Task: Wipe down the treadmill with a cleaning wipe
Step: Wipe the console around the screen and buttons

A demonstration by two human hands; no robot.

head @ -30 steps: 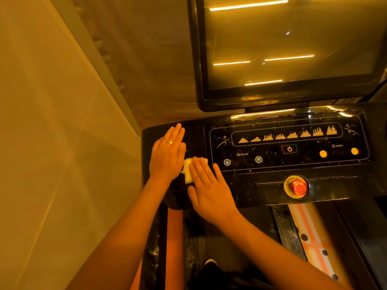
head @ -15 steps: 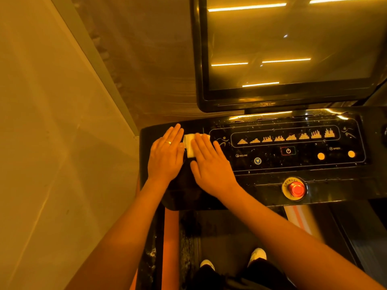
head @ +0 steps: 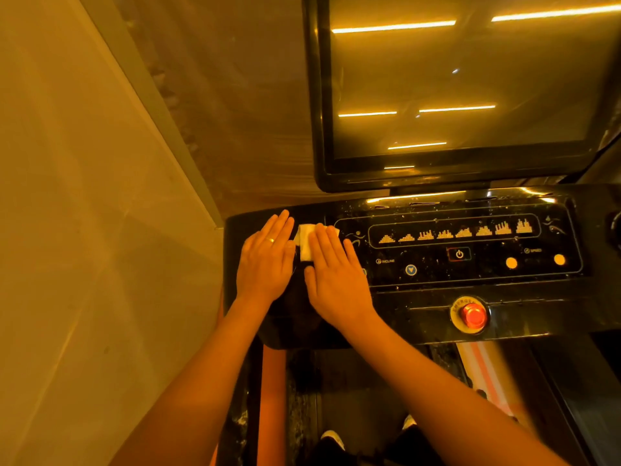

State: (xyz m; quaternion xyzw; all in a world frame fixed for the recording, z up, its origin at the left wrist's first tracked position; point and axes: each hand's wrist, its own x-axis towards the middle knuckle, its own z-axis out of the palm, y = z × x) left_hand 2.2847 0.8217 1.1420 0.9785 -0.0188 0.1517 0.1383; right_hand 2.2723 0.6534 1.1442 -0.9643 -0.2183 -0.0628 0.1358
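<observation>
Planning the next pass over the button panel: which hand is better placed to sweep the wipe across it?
Right. The right hand presses the wipe with flat fingers, and the button panel lies on its side. The left hand rests flat on the console beside the wipe.

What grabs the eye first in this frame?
The left hand and right hand lie flat side by side at the left end of the black console, the right hand's fingers pressing a white wipe. A red stop button glows at the console's lower middle. Above, a big dark screen reflects bright light strips.
</observation>
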